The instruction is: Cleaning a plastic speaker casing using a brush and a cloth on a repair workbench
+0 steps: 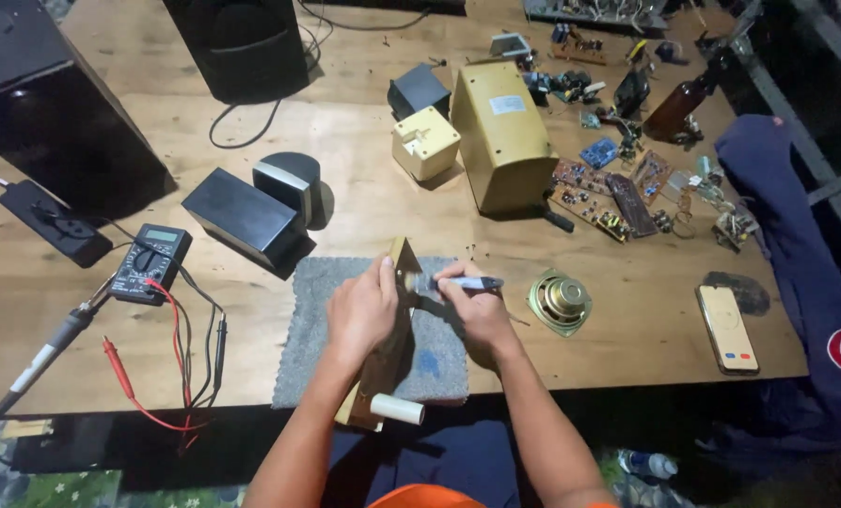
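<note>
While the left hand [362,310] is gripping a wooden panel [383,357] on the grey mat [308,329], the right hand's [477,306] fingers are closing around a pen-like tool [463,282].

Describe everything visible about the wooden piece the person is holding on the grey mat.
The wooden piece is a long, narrow, tan board, held on edge and running from the table's near edge away from the person. A white cylinder sits at its near end. It stands over the grey mat. The left hand grips it; the right hand presses a pen-like tool against its upper part.
</note>
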